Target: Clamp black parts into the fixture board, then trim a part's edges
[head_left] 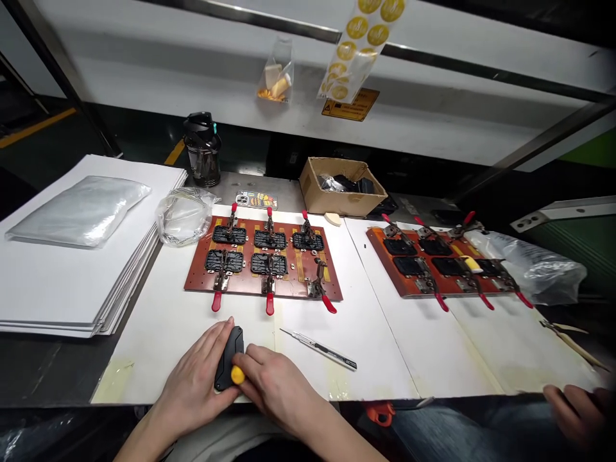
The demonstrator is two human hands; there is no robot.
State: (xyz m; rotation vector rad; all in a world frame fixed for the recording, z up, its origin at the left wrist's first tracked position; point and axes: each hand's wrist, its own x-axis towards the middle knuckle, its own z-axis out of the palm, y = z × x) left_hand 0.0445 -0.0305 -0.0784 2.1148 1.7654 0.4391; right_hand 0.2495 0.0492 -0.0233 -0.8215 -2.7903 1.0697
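Observation:
My left hand (196, 375) is wrapped round the left side of a black rectangular part (230, 359), tilted up at the table's front edge. My right hand (272, 378) is closed on a small yellow object (237, 375) at the part's right side; the rest of that object is hidden by the fingers. To the right lies a slim craft knife (320, 350) on the white paper. Beyond my hands sits a reddish-brown fixture board (240, 282) with red-handled clamps. Several black parts rest on it, and its front right position holds no black part.
A second clamp board (409, 289) is at the right, with a person's hand (575, 407) near the front edge. White sheets (52, 282) are stacked left. A cardboard box (337, 202), black container (203, 154) and phone (256, 199) stand or lie behind.

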